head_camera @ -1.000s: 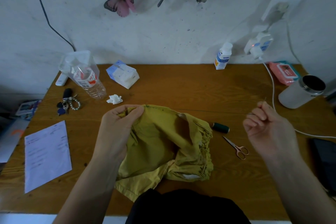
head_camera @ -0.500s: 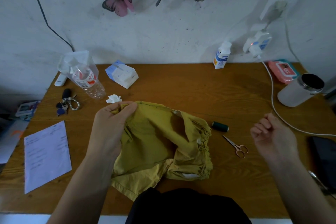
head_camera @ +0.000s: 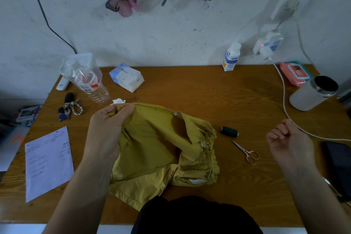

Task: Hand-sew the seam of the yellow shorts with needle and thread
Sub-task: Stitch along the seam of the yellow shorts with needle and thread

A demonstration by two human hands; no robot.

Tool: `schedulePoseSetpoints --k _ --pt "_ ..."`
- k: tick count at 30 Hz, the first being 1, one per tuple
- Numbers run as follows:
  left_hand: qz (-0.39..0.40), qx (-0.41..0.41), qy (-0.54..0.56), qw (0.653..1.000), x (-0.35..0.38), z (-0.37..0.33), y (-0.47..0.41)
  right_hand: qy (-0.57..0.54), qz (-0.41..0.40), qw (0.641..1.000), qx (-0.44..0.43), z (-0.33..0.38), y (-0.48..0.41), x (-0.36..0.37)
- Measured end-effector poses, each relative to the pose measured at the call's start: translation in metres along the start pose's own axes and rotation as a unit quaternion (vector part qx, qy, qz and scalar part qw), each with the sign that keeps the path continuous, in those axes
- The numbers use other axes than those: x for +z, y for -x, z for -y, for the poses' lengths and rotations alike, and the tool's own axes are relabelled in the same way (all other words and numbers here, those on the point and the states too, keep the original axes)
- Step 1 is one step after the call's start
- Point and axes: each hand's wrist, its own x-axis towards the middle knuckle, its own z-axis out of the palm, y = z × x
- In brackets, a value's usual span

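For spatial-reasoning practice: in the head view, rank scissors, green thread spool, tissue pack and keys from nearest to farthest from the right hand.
1. Scissors, just left of the right hand.
2. Green thread spool, farther left, by the yellow shorts.
3. Tissue pack, back left.
4. Keys, far left.

Needle, thread were not discerned in right hand (head_camera: 288,140); corner of yellow shorts (head_camera: 163,148) was hidden by left hand (head_camera: 108,129).

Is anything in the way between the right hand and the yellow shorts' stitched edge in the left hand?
Nothing visible blocks it. Only the thread spool and scissors lie flat on the table between the right hand and the yellow shorts, whose stitched edge the left hand pinches.
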Motion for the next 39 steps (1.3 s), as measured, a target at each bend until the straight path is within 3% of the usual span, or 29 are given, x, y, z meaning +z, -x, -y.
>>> schedulePoseSetpoints --k 16,20,23,26,31,35,39 --pt "0.016 -0.021 -0.005 1.0 0.003 -0.003 0.003 0.015 0.014 1.0 0.012 -0.005 0.009 0.009" --pt "0.06 -0.041 -0.01 0.997 0.008 -0.003 0.01 0.066 0.051 0.996 0.014 -0.011 0.022 0.022" --pt "0.093 -0.059 -0.002 0.994 0.016 -0.007 0.02 0.136 0.137 0.981 -0.004 -0.016 0.037 0.037" --pt "0.125 -0.063 -0.005 0.99 0.02 -0.01 0.027 0.232 0.255 0.936 -0.072 -0.022 0.062 0.054" --pt "0.18 -0.082 -0.014 0.98 0.024 -0.013 0.037 0.374 0.421 0.79 -0.241 -0.03 0.1 0.078" --pt "0.209 -0.083 -0.019 0.974 0.026 -0.017 0.044 0.44 0.454 0.697 -0.339 -0.035 0.115 0.088" --pt "0.222 -0.084 -0.016 0.971 0.029 -0.02 0.049 0.47 0.448 0.663 -0.373 -0.035 0.117 0.092"
